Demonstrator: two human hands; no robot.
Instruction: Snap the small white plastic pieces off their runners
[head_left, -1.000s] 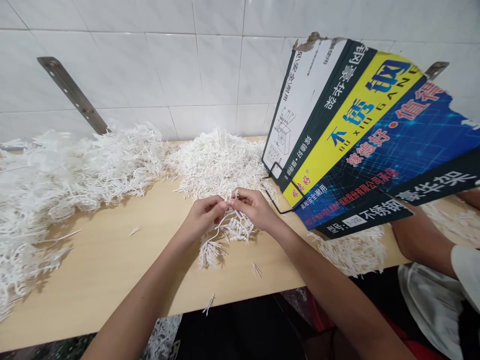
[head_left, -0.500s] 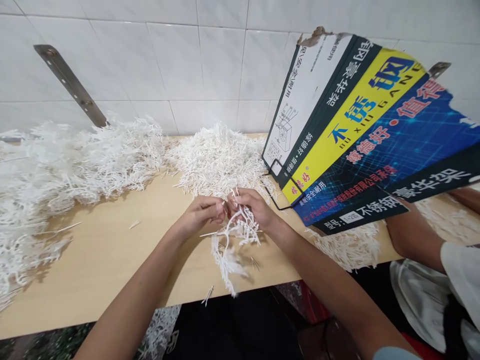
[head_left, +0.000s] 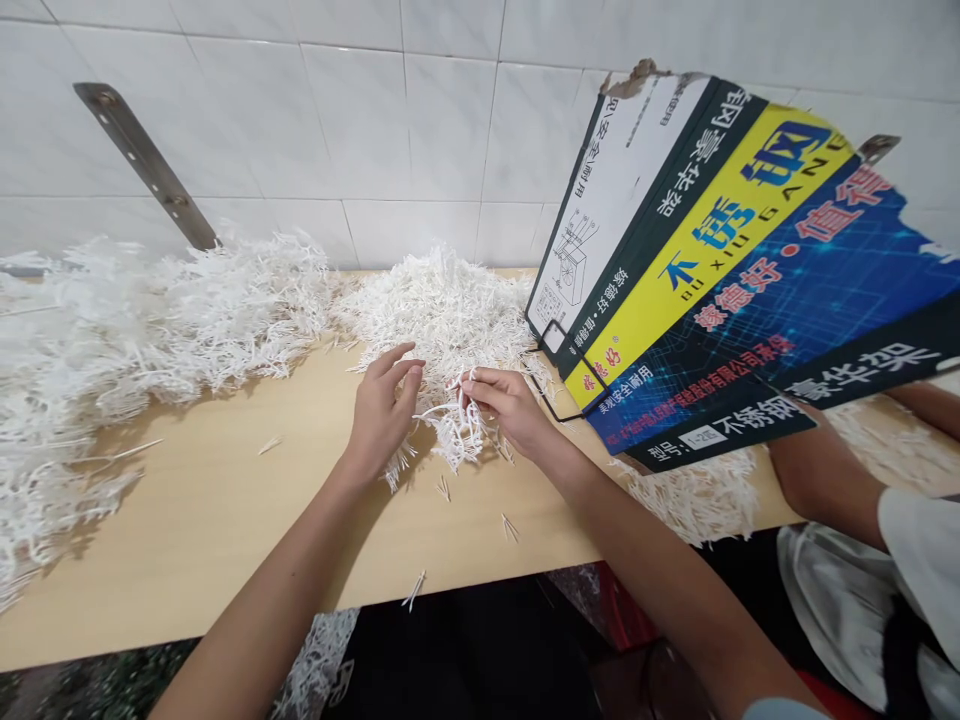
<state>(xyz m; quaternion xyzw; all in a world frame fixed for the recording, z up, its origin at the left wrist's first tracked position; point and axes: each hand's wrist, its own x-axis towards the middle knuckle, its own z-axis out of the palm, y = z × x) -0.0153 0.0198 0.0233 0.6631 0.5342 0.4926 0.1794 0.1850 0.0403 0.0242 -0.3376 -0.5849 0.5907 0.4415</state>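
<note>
My right hand [head_left: 506, 400] pinches a white branched plastic piece [head_left: 459, 430], which hangs between my hands above the wooden table [head_left: 247, 540]. My left hand [head_left: 386, 410] is on the other side of it, thumb and fingers apart, with nothing visible in its grasp. Behind both hands rises a heap of small white pieces [head_left: 442, 300]. A few thin white bits [head_left: 444, 488] lie on the table below the hands.
A large tangled white pile [head_left: 150, 320] covers the left side. On the right, a printed cardboard sheet [head_left: 720, 260] leans in a black wire stand [head_left: 555, 400]. Beyond it are another person's arm [head_left: 832, 465] and more white pieces [head_left: 697, 495]. A metal bracket [head_left: 146, 165] is on the tiled wall.
My left hand has opened and risen slightly away from my right hand. The white branched piece has shifted up and left, and more small bits show on the table.
</note>
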